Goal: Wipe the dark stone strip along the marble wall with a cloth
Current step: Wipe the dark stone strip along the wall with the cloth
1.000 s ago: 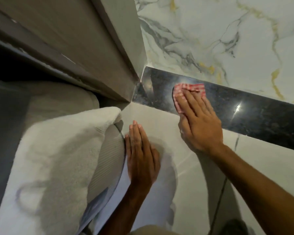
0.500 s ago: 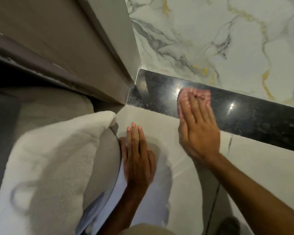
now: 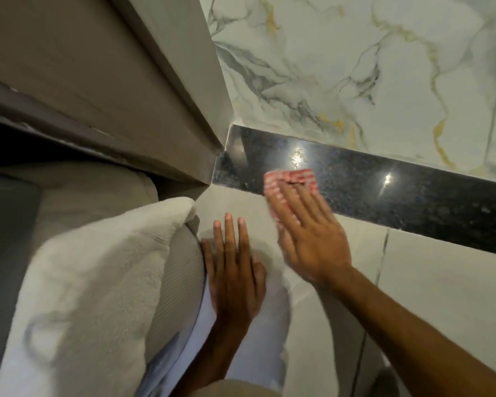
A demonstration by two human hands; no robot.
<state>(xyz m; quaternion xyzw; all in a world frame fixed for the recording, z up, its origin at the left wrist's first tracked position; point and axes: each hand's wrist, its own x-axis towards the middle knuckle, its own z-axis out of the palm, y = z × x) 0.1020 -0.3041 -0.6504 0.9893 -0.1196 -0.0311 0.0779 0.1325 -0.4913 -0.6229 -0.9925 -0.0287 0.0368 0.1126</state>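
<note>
A polished dark stone strip point(image 3: 384, 190) runs along the foot of the white marble wall point(image 3: 355, 67) with grey and gold veins. My right hand point(image 3: 307, 230) presses a red-and-white checked cloth point(image 3: 292, 179) flat against the strip near its left end; the hand is blurred with motion and covers most of the cloth. My left hand point(image 3: 235, 270) rests flat, fingers together, on the pale floor tile point(image 3: 441, 296) just left of the right hand, holding nothing.
A thick white bath mat point(image 3: 83, 296) lies at the left, its edge beside my left hand. A grey door frame point(image 3: 143, 90) meets the strip's left end in the corner. A dark grout line point(image 3: 381, 270) crosses the floor at right.
My right hand with the cloth has slid down and slightly left on the strip, lower than half a second ago. The left hand stays flat on the floor.
</note>
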